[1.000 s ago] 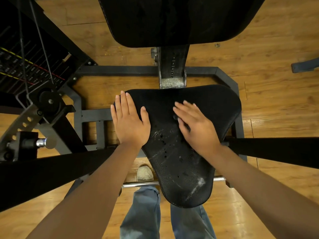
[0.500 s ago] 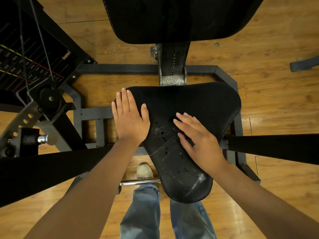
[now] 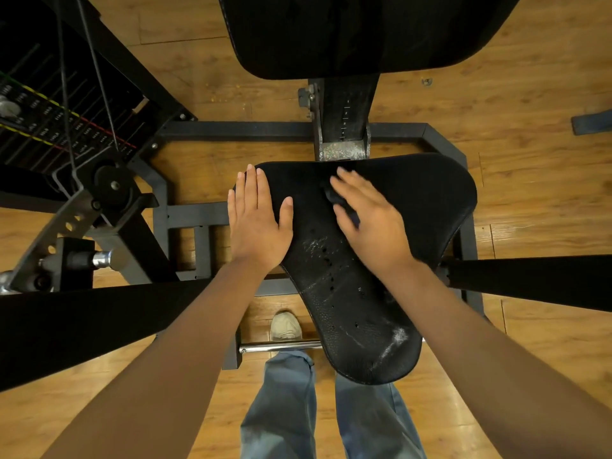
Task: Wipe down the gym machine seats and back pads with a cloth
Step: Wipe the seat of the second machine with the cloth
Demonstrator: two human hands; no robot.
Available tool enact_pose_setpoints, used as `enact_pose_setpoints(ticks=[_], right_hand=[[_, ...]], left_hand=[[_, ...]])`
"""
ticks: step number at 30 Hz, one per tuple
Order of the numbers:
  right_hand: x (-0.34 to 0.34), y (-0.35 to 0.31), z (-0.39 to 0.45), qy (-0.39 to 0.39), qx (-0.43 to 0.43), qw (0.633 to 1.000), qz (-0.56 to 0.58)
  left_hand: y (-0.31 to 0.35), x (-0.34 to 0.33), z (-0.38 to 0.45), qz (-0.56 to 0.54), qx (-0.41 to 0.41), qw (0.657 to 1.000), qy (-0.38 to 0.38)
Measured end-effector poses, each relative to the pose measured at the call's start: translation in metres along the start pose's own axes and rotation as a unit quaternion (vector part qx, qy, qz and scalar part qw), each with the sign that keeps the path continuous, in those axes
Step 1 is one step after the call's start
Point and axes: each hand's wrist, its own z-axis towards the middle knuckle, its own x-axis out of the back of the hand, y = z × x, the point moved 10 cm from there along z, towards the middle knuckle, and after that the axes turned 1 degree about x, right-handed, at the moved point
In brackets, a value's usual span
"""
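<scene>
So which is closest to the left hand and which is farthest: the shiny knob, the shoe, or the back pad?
From the left hand, head view:
1. Shoe, below the hand, by the seat's narrow end.
2. Shiny knob, off to the left on the frame.
3. Back pad, at the top, beyond the seat.

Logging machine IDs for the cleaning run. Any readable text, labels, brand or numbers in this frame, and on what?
No text can be read for certain.
Weight stack: white number labels on the plates, too small and blurred to read.
Seat post: a column of small white adjustment marks, likely numbers, too small to read.
Seat, back pad: no brand or label visible.
</scene>
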Motion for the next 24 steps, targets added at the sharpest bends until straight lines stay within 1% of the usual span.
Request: enact_pose_setpoints(ticks=[3,6,9,13,15,17,19,24], right_hand=[[0.005,-0.008,-0.041,-0.020,0.011,1.000,-0.008],[0.006,-0.012,-0.056,-0.012,0.024,0.999,-0.018],[-0.002,-0.014,-0.027,-0.007,0.038,0.999,-0.021],[-0.021,-0.012,0.039,0.008,-0.003,0.999,-0.041],[-0.026,-0.010,0.050,0.012,-0.020,0.998,-0.057],[-0.024,-0.011,0.037,0.013,-0.014,0.999,-0.047],[-0.018,-0.019,0.011,0.006,0.013,0.999,-0.038],[-0.014,-0.045,-0.070,-0.042,0.075,0.995,-0.052]], left_hand=[[-0.005,0.002,0.000,-0.006,-0.024,0.999,-0.025],[-0.007,0.005,-0.001,-0.015,-0.045,0.998,-0.039],[-0.010,0.003,-0.001,-0.025,-0.067,0.996,-0.049],[-0.014,0.006,-0.001,-0.032,-0.098,0.993,-0.060],[-0.015,0.007,-0.001,-0.034,-0.120,0.989,-0.079],[-0.015,0.008,-0.001,-0.032,-0.141,0.985,-0.094],[-0.017,0.009,-0.001,-0.029,-0.148,0.983,-0.102],[-0.020,0.008,-0.001,-0.031,-0.152,0.981,-0.113]])
